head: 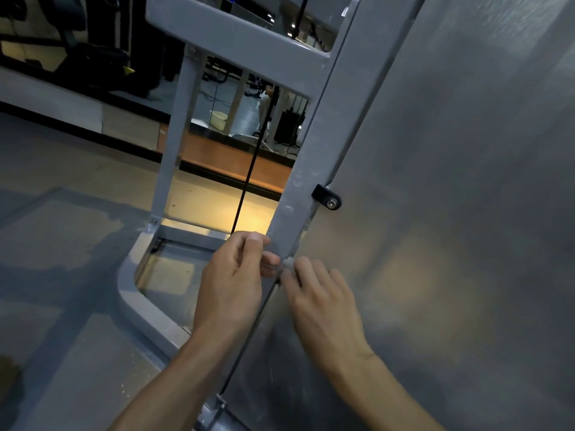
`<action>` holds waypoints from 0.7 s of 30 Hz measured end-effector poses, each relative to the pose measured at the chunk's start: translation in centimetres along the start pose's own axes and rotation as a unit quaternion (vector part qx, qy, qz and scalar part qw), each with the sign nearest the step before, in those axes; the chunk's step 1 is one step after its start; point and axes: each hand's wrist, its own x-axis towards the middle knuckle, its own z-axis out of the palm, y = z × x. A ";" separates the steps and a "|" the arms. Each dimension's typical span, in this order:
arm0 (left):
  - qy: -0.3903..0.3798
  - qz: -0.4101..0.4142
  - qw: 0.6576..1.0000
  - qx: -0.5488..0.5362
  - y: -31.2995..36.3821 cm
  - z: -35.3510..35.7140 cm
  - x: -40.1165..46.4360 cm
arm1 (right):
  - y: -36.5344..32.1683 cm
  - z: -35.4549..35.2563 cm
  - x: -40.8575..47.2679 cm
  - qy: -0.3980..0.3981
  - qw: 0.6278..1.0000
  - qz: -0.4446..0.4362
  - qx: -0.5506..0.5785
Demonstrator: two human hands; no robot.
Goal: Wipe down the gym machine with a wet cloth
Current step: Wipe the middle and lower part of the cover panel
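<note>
My left hand (pixel 236 275) and my right hand (pixel 317 293) meet low on the gym machine (pixel 311 150), right at the seam where its grey upright post runs beside the big brushed side panel (pixel 451 213). Between my fingertips sits a small pale scrap (pixel 287 262); it may be a bunched corner of the wet cloth, but it is too small and blurred for me to be sure. My left fingers curl in and seem to pinch it against the post's edge, while my right fingers lie fairly straight, pressing toward the same spot on the panel. I judge this as detail work in the wiping: working the narrow gap rather than sweeping a broad face. A black cable (pixel 249 169) hangs just left of the post, and a black latch (pixel 326 197) sits higher on the seam. Next I should probably drag the scrap along the seam with steady pressure, keeping clear of the cable, then open the cloth out for the panel.
</note>
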 end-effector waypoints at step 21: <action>0.003 0.010 1.000 0.007 -0.2 0.0 0.0 | 2.4 -1.3 1.9 0.061 0.997 0.050 0.015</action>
